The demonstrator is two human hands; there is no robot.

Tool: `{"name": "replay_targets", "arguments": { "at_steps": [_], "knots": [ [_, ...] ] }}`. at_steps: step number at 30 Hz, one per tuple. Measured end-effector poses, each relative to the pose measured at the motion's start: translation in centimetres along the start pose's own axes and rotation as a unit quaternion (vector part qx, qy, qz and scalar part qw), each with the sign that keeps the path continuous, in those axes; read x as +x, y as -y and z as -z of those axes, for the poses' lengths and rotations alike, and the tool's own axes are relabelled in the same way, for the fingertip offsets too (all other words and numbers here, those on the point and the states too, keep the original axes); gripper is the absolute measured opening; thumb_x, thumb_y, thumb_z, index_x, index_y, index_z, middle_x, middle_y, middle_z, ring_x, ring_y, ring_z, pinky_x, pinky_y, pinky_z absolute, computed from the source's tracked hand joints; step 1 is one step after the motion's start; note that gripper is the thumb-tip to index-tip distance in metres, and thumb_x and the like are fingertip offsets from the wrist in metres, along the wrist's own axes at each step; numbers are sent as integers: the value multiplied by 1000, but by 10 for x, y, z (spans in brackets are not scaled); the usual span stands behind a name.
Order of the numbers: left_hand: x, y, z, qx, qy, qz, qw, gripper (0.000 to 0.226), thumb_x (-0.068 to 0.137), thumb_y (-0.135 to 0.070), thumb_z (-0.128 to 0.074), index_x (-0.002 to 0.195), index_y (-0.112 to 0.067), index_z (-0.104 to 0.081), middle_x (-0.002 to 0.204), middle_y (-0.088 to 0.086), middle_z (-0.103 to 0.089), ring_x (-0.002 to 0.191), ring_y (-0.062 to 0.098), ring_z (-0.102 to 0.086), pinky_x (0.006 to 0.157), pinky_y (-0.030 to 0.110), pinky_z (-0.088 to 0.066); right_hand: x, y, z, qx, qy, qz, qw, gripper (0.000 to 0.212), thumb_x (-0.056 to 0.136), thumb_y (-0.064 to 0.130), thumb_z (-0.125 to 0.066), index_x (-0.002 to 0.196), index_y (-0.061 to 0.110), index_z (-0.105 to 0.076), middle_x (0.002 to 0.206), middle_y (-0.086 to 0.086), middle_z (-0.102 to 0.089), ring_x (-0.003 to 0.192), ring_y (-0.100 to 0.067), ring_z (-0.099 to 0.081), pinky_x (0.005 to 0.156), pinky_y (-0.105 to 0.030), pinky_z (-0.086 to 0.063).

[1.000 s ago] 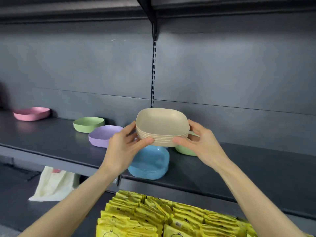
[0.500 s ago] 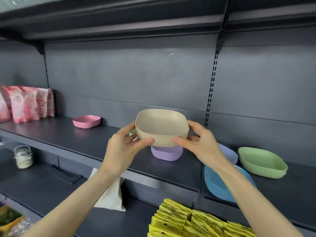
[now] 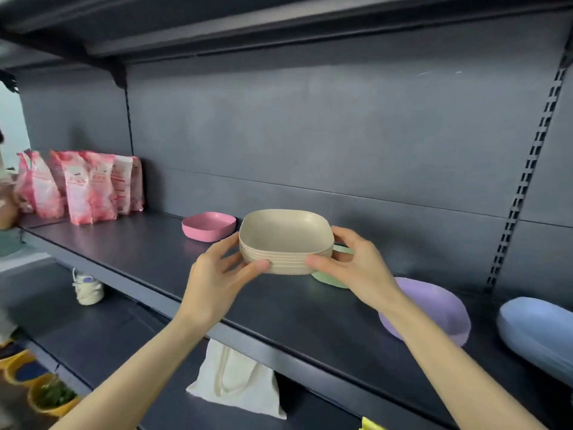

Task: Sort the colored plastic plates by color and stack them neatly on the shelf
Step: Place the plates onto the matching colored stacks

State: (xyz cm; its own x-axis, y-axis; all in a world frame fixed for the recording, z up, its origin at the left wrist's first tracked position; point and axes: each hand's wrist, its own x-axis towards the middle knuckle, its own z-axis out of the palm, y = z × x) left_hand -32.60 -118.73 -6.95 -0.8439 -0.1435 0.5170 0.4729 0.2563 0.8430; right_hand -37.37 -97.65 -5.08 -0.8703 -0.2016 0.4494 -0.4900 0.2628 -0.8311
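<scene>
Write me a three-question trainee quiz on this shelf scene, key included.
1. True or false: the left hand and the right hand both grip the beige stack.
2. Which colour of plate lies nearest the pink packets on the shelf? A pink, B purple, C blue.
3. Fill in: the plate partly hidden behind the right hand is ____.
Key: 1 true. 2 A, the pink plate. 3 green, the green plate.
</scene>
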Motion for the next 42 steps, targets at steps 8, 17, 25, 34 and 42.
{"name": "replay_targets", "arguments": {
  "at_steps": [8,17,25,34,42],
  "knots": [
    [84,88,63,4,36,9,999,43,75,-13,-77,98,-45,-59,101,-16,-69,92,-4,-66,78,8,-50,76,-41,-91,-22,-34,-47,998,66,67,32,-82,126,22,-54,113,16,-64,97,0,-65,87,-23,-53],
    [174,179,104,9,156,44,987,37,73,-13,-78,106,-24,-64,97,-14,-71,89,-1,-66,75,9,-50,133,-80,-162,-70,-88,-130,985,59,67,33,-82,120,22,-58,111,13,-65,97,-5,-65,89,-27,-52],
    [221,222,100,15,213,40,976,31,73,-7,-77,99,-17,-63,91,-15,-67,77,-13,-63,67,1,-44,173,-106,-176,-102,-98,-171,975,59,67,31,-83,118,22,-56,109,16,-61,95,-6,-65,86,-24,-52],
    [241,251,92,8,224,35,974,34,71,-2,-78,99,-17,-66,88,-19,-68,82,-12,-63,71,2,-45,186,-126,-181,-110,-86,-210,968,65,66,30,-84,123,21,-53,118,14,-57,105,-7,-62,86,-20,-48],
    [254,263,94,49,220,-2,974,27,71,-15,-80,93,-22,-65,79,-26,-63,73,-20,-59,68,-2,-43,200,-126,-184,-159,-94,-235,954,67,60,36,-86,118,23,-55,118,9,-62,105,-11,-62,96,-34,-49]
  ]
}}
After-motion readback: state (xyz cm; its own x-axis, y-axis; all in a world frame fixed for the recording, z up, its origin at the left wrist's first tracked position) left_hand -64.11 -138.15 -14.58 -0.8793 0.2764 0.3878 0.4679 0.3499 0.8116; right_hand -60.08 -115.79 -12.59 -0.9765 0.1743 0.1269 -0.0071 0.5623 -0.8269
